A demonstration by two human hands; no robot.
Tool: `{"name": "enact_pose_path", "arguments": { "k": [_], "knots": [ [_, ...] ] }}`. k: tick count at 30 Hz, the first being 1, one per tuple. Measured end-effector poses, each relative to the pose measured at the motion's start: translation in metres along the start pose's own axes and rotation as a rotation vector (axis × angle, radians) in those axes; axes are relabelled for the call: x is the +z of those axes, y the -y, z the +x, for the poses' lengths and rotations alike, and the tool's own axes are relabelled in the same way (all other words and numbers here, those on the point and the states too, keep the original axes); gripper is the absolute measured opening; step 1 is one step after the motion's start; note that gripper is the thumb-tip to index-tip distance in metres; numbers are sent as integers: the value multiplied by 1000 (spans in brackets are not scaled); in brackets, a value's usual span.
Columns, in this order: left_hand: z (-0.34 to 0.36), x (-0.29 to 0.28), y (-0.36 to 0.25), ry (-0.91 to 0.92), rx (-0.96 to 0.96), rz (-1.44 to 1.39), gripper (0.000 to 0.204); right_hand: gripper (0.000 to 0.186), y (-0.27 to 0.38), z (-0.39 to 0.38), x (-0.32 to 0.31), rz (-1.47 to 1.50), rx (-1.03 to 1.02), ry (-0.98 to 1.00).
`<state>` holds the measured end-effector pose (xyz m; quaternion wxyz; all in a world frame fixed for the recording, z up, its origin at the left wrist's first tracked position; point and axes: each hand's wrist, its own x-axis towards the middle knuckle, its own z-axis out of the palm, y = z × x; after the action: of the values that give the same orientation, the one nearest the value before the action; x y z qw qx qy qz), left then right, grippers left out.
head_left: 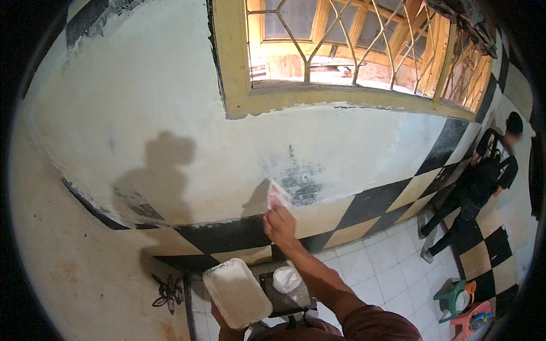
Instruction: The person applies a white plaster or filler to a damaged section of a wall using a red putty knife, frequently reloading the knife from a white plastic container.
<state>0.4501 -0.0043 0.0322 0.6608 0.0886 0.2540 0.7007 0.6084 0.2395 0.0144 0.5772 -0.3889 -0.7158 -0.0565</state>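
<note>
My right hand [280,225] is closed round a pale, reddish-marked putty knife [277,195], its blade against the wall [187,108]. Just right of the blade, a dark patch [302,186] shows through the white coating. Low at my left side, a shallow rectangular tray [218,266] with off-white paste in it rests in my left hand [223,323]. The fingers of that hand are mostly hidden beneath the tray.
Above is a yellow-framed window [341,96] with metal bars. Black and cream checks run along the lower wall. A white bag [286,279] sits on a dark surface beside the tray. At right stand another person [475,179], a green stool [448,301] and a pink stool [463,325].
</note>
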Motion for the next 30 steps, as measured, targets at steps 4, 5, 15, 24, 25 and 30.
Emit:
{"name": "enact_pose_path", "arguments": {
  "k": [4,5,15,24,25,30],
  "knots": [
    [1,-7,8,-13,10,-15,65,13,-76,-16,-33,-122,-258,28],
    [-1,-10,10,-27,15,-29,65,13,-98,-10,-31,-262,-297,183],
    [-8,3,22,-92,65,-63,64,15,-105,-66,-64,-156,-388,363],
    [-10,11,47,-88,80,-66,63,20,-182,-121,-41,-523,-473,847],
    [-12,12,47,-85,87,-69,63,17,-173,-123,-48,-322,-441,738],
    [-9,23,58,-86,89,-61,61,6,-177,-106,-109,-177,-38,263]
  ]
}}
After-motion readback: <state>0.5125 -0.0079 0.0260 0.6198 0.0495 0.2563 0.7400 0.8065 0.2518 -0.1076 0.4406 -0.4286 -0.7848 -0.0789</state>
